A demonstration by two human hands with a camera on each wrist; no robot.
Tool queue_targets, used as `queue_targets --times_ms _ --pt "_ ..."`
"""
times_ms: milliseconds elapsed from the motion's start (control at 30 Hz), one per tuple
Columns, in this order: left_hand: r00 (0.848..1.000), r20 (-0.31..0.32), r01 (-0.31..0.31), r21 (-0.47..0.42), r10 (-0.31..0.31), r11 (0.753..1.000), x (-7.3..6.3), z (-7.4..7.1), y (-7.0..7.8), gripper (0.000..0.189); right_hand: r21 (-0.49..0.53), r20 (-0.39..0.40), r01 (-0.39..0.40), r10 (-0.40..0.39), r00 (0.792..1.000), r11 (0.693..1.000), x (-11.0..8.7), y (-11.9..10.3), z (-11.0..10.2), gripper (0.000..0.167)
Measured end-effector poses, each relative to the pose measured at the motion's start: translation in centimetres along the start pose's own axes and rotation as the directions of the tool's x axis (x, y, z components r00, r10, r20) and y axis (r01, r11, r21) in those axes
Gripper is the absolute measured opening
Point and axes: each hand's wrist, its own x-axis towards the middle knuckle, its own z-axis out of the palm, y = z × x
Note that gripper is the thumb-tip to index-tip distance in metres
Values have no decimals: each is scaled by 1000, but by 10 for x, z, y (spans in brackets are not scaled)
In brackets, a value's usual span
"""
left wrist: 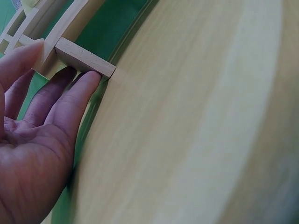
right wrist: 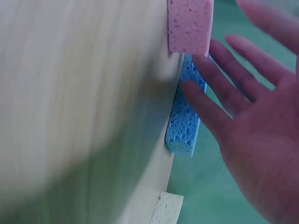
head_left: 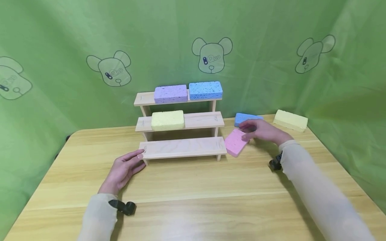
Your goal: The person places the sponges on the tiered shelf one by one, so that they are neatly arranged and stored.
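At the left end of a three-tier wooden shelf (head_left: pixel 181 148), my left hand (head_left: pixel 125 170) touches the lowest tier. In the left wrist view its fingertips rest against the outer side of a shelf leg (left wrist: pixel 84 58), the thumb by the board's edge. My right hand (head_left: pixel 263 130) hovers with spread fingers over a pink sponge (head_left: pixel 236 143), which lies flat against the shelf's right side. Just behind that hand is a blue sponge (head_left: pixel 241 119), partly covered by it. The right wrist view shows the fingers (right wrist: pixel 208 107) straight, with nothing between them and the thumb.
A purple sponge (head_left: pixel 170 94) and another blue sponge (head_left: pixel 205 90) sit on the top tier. One yellow sponge (head_left: pixel 167 120) lies on the middle tier, another (head_left: pixel 290 120) on the wooden table (head_left: pixel 193 204) at the back right. A green curtain (head_left: pixel 163 40) hangs behind.
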Motion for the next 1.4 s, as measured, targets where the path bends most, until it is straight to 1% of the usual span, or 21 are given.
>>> queue_targets --times_ms 33,100,233,300,400,500,700,767,1067,1267,1400 --pt "1000 2 0 2 0 1000 0 0 0 20 -3 25 5 -5 1000 1000 -1 -1 -1 60" --pt "1000 4 0 3 0 1000 -1 -1 0 20 6 87 16 -17 996 1000 0 7 -2 70" --pt "1000 1 -3 -1 3 1000 -1 -1 -1 20 46 191 21 -29 981 999 -2 4 -4 84" --pt "1000 -1 -4 -5 4 1000 -1 -1 -1 20 54 209 18 -28 978 998 -1 3 -3 88" --pt "1000 1 -5 -6 5 1000 -2 0 -1 20 51 220 7 -18 975 999 1 3 -2 89" --pt "1000 1 -6 -5 6 1000 -3 0 -1 20 37 212 -8 0 977 999 2 4 0 86" --pt "1000 1 0 -9 0 1000 -2 1 0 19 -24 152 22 -18 988 999 1 12 -1 76" --pt "1000 2 2 -11 -2 1000 -1 1 0 19 -21 137 24 -20 990 999 -1 15 -3 75" --pt "1000 1 2 -8 -2 1000 -1 0 0 20 -6 75 28 -28 997 1000 -12 21 -12 71" --pt "1000 0 5 -10 -5 1000 0 0 1 20 -18 47 7 -6 999 1000 -20 20 -15 67" --pt "1000 -4 4 -11 -5 1000 -1 1 1 20 -46 20 4 -3 1000 999 -27 19 -18 63"
